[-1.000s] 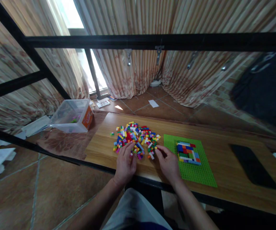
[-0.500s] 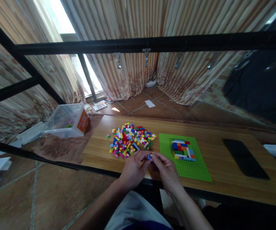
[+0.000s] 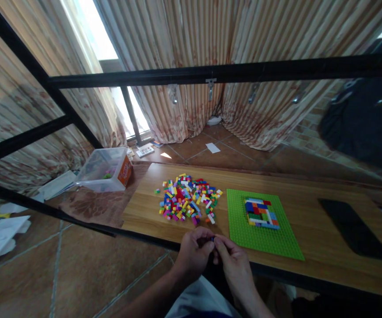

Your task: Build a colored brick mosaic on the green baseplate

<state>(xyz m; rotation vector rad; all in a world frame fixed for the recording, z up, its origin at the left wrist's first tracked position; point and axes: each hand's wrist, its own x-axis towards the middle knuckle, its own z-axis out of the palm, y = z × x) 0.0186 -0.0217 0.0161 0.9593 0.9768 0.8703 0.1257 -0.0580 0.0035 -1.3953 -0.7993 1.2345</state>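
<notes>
Close to the table's front edge, my left hand (image 3: 195,249) and my right hand (image 3: 232,258) meet with fingertips pinched together. Between them shows a small dark blue toy brick (image 3: 212,239), mostly covered by the fingers. Beyond my hands lies a loose pile of colourful toy bricks (image 3: 186,198). To the right of it is a green baseplate (image 3: 240,240), and a low, multicoloured brick build (image 3: 260,213) sits on it.
The wooden table (image 3: 310,229) carries a flat black panel (image 3: 353,227) on the right. A clear plastic box (image 3: 101,176) with an orange label stands left of the table. A black metal bar (image 3: 230,73) with clips crosses ahead, before striped curtains (image 3: 184,44).
Both hands have moved down, closer to the table's front edge, still pinched together. The brick between them is more covered now. The whole view has shifted slightly.
</notes>
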